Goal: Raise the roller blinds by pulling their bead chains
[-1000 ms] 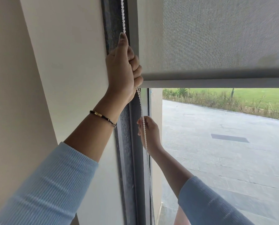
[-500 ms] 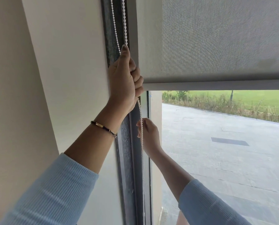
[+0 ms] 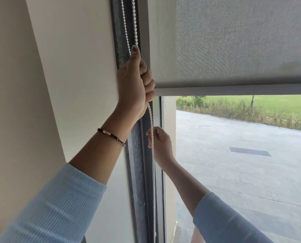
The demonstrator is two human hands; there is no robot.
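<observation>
The white bead chain (image 3: 152, 137) hung beside the dark window frame (image 3: 137, 172). The left hand (image 3: 133, 85) was high on the chain, fingers curled tight around it. Lower on the chain, the right hand (image 3: 161, 146) pinched it with its fingertips. The grey roller blind (image 3: 233, 41) covered the top of the window, right of the chain.

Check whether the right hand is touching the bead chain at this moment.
Touching. The head view shows the right hand with its fingertips pinched on the white bead chain, which runs down from the left hand closed around it higher up.
</observation>
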